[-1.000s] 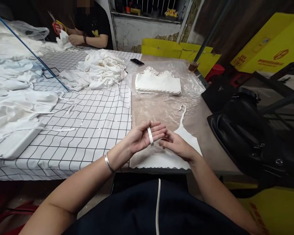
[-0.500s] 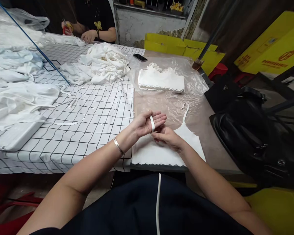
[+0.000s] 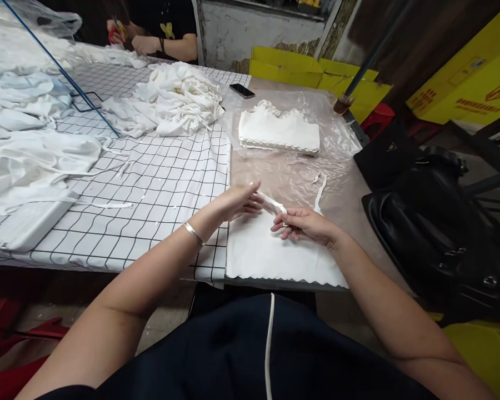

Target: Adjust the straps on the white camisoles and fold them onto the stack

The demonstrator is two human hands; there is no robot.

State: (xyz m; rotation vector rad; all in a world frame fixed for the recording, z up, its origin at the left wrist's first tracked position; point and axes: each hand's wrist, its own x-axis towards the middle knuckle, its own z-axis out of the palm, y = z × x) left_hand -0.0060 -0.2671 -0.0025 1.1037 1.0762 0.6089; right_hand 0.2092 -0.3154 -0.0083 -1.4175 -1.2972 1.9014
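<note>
A white camisole [image 3: 287, 258] lies flat at the table's front edge, its scalloped hem toward me. My right hand [image 3: 306, 225] pinches one thin white strap [image 3: 271, 201] between thumb and fingers, above the camisole. That strap runs up and left to my left hand [image 3: 244, 200], which is held sideways with its fingers stretched out and slightly blurred. Whether the strap's far part is looped around those fingers is hidden. The other strap [image 3: 320, 191] lies loose on the clear plastic, beyond my right hand.
Folded white camisoles [image 3: 279, 133] are stacked on plastic sheeting behind. A phone [image 3: 242, 90] lies near a heap of white garments [image 3: 183, 100]. More garments [image 3: 37, 161] cover the left side. A black bag [image 3: 425, 233] sits at right. Across the table, a person's hand holds red-handled scissors [image 3: 113, 34].
My left hand has turned from palm up to sideways and shifted slightly left. My right hand has moved right, drawing the strap out between both hands.
</note>
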